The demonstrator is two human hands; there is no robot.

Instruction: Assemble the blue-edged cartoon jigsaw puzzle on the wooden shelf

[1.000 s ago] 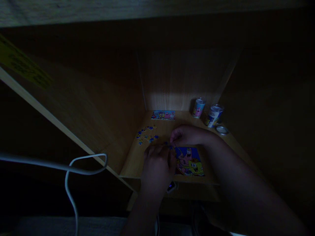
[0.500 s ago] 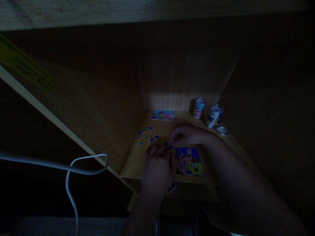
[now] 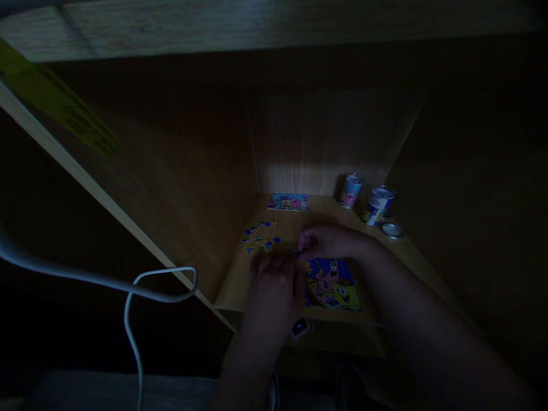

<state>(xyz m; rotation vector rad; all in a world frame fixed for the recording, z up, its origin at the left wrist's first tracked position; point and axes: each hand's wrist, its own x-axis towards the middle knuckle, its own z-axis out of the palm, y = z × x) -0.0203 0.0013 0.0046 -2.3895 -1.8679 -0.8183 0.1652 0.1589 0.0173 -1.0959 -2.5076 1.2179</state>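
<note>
A partly assembled jigsaw puzzle [image 3: 334, 285] with yellow and pink cartoon figures on blue lies near the shelf's front edge. My right hand [image 3: 321, 241] is just above its upper left corner, with thumb and fingers pinched on a small dark blue puzzle piece [image 3: 295, 254]. At the puzzle's left side is my left hand [image 3: 274, 285], back up, fingers curled downward and thumb beside the puzzle. Whatever lies under its fingers is hidden. Several loose puzzle pieces [image 3: 258, 240] are spread beyond it, on the left of the shelf.
A picture card [image 3: 288, 202] lies by the back wall. Two printed cans [image 3: 351, 192], [image 3: 378, 206] stand at the back right, with a round metal lid [image 3: 392, 230] in front. Walls enclose the shelf [image 3: 231, 291]. A white cable [image 3: 132, 319] hangs at the left.
My right hand has lowered slightly towards the blue pieces above the puzzle and now covers most of them. My left hand has stayed nearly in place. The whole view has shifted a little.
</note>
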